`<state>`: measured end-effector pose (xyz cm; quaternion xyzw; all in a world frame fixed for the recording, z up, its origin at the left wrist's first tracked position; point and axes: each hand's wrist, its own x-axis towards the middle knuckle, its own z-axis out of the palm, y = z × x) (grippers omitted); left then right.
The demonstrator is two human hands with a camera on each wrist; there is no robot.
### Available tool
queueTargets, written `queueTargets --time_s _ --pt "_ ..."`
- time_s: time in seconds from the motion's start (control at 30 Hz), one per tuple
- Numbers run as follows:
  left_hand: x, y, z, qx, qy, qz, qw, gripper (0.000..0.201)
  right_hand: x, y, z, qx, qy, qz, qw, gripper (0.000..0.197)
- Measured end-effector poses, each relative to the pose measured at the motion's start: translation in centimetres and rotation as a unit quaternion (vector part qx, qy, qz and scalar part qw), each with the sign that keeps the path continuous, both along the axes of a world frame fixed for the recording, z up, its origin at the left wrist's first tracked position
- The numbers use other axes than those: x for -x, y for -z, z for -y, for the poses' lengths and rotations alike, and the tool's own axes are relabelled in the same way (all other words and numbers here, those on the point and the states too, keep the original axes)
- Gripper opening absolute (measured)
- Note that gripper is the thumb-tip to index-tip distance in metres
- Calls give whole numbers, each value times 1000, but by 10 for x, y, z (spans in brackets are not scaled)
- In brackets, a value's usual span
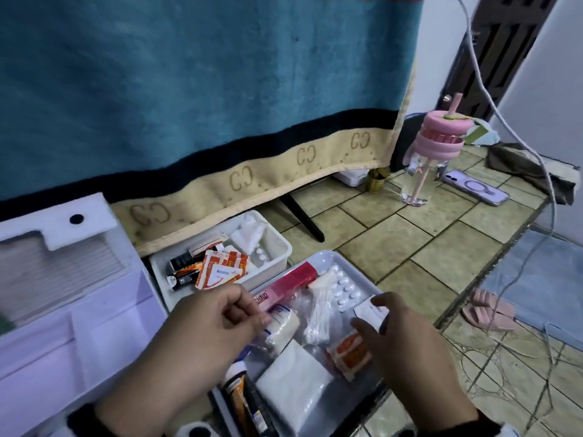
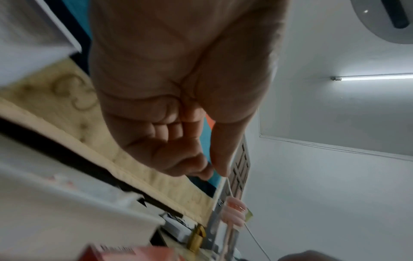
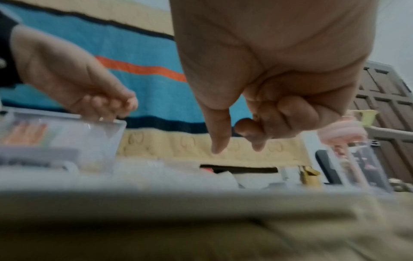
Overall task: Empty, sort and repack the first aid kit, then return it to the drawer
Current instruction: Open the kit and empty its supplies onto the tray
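Note:
A grey tray (image 1: 318, 257) on the tiled floor holds a pink box (image 1: 290, 283), a blister pack (image 1: 344, 290), bagged cotton swabs (image 1: 318, 313), a bandage roll (image 1: 284, 326), a white gauze pad (image 1: 293, 386), orange sachets (image 1: 350, 351) and an orange tube (image 1: 236, 392). My left hand (image 1: 262, 316) (image 2: 214, 172) hovers over the roll and the box with its fingers curled, thumb against forefinger, and nothing visible in it. My right hand (image 1: 367, 312) (image 3: 236, 144) hangs over a small white packet (image 1: 362, 310), thumb and forefinger apart. A white bin (image 1: 280, 244) behind holds alcohol-pad sachets (image 1: 220, 269).
A teal blanket (image 1: 189, 89) hangs behind the bin. A white drawer unit (image 1: 63, 310) stands at the left. A pink tumbler (image 1: 432, 159) and a phone (image 1: 476, 187) lie at the far right. A cable (image 1: 536, 184) hangs there, with pink slippers (image 1: 489, 310) below.

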<state>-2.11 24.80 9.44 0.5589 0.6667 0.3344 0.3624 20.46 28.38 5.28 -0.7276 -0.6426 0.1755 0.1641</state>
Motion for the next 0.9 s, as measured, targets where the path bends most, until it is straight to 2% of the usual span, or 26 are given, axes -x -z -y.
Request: queueTargets --time_s 0.1,0.17,0.27,0.4,0.5,0.6,0.67,0.77,0.83,0.9 --pt "30 -13 22 -12 -54 -34 998 14 33 -31 -5 -19 -109 -55 992 24" --pt "52 -22 40 -13 -97 -48 994 15 65 -56 -5 -30 -215 -85 973 16" --pt "89 -28 68 15 -156 -88 984 17 120 -84 -1 14 -393 -119 912 15" --pt "141 -24 106 63 -219 -200 953 12 194 -94 5 55 -572 -32 817 33" --pt "175 -16 125 99 -234 -254 933 16 246 -91 6 43 -627 19 777 44" --pt "202 -13 131 90 -250 -295 918 43 287 -90 9 23 -657 32 753 48" --pt "212 -15 132 65 -250 -321 911 52 308 -89 12 -26 -657 9 754 44" --pt "221 -21 128 -42 -248 -340 906 54 331 -87 14 -98 -646 -44 756 41" --pt "224 -22 124 -97 -268 -362 888 57 340 -86 15 -119 -641 -50 757 45" --pt "225 -25 118 -117 -294 -371 873 57 346 -85 17 -140 -632 -46 761 45"
